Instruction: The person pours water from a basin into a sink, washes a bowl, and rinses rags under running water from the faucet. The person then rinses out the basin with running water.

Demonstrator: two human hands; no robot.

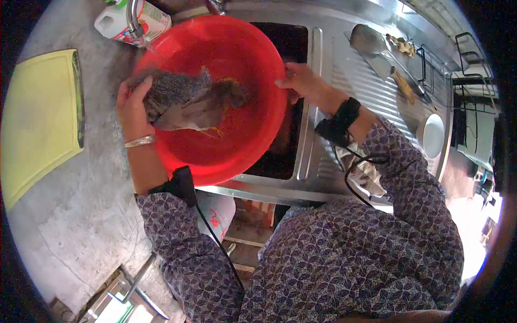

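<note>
A large red plastic basin [253,145] sits over the sink, tilted slightly in view. My left hand [134,105] grips its left rim, thumb on the inner side, against the edge of a wet grey lump [180,99]. That lump has a dark, speckled, scaly-looking side and a smoother pale part; I cannot tell for certain what it is. Thin yellowish bits lie around it on the basin's floor. On the opposite side, my right hand [304,81] holds the right rim, its fingers partly hidden behind it.
A faucet [133,24] and a white jug [153,21] stand at the upper left. A yellow cutting board [40,113] lies on the concrete counter. Right of the dark sink bowl [288,140], the ridged steel drainboard [344,107] bears a wooden-handled knife [401,83] and a white bowl [432,136].
</note>
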